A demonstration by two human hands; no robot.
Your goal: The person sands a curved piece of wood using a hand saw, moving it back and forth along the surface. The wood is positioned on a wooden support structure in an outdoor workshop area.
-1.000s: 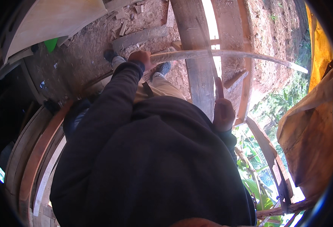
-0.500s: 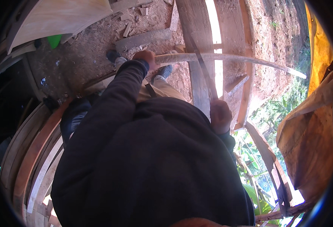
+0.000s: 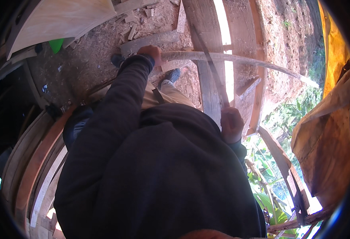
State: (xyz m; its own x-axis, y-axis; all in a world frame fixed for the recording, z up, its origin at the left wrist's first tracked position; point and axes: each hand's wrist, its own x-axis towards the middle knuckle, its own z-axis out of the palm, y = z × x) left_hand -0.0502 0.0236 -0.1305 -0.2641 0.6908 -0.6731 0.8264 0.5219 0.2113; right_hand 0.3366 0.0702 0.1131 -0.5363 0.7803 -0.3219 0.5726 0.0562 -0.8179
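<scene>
My left hand (image 3: 151,54) is closed around the near end of a long, narrow wooden strip (image 3: 254,61). The strip runs rightward across a wide plank bench, and its far end sticks out beyond it. In my right hand (image 3: 232,125), closed at the bench's near side, is what looks like a handsaw (image 3: 214,73). Its long dark blade slants away from me and crosses the strip over the left bench plank (image 3: 210,91). My fist hides the handle, and the teeth are too fine to make out.
Wood offcuts (image 3: 132,32) and sawdust litter the ground beyond my feet. A pale wooden panel (image 3: 63,20) stands at far left, with curved boards (image 3: 33,171) stacked below it. Orange sheeting (image 3: 322,139) hangs at right. A bright gap splits the bench planks.
The handsaw blade has shifted slightly away and to the left. My left hand and the strip's held end have moved a little farther away, while the strip's far tip has come slightly nearer.
</scene>
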